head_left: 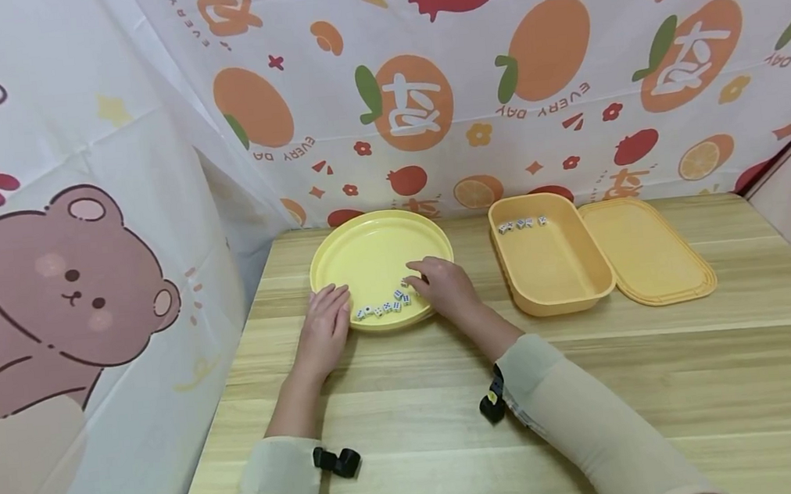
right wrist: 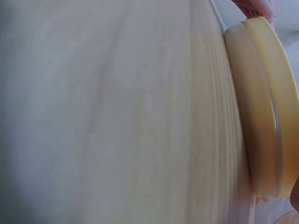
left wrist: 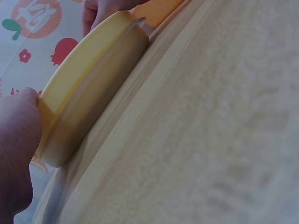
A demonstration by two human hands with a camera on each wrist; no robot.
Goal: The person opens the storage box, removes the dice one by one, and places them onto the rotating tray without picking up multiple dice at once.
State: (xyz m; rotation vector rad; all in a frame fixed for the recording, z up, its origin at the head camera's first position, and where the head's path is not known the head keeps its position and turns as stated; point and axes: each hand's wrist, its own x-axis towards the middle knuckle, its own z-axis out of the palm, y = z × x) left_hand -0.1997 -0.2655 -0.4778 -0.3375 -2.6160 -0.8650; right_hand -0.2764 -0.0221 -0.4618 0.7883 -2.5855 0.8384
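A round yellow tray [head_left: 368, 253] sits at the back left of the table. Several small white dice with dark pips [head_left: 387, 307] lie in a loose row along its near edge. My left hand [head_left: 322, 324] holds the tray's left rim, fingers over the edge. My right hand [head_left: 444, 283] reaches over the right rim, thumb and index finger parted. One die [head_left: 404, 283] is close by the thumb tip; whether they touch I cannot tell. In the left wrist view the tray's side wall [left wrist: 93, 88] shows, with the dice out of sight.
Right of the tray stands an orange-yellow rectangular box [head_left: 555, 264] with several dice [head_left: 520, 223] at its far end. Its flat lid [head_left: 650, 248] lies beside it. The wooden table [head_left: 412, 442] ends at a fruit-print curtain [head_left: 472, 75] at the back.
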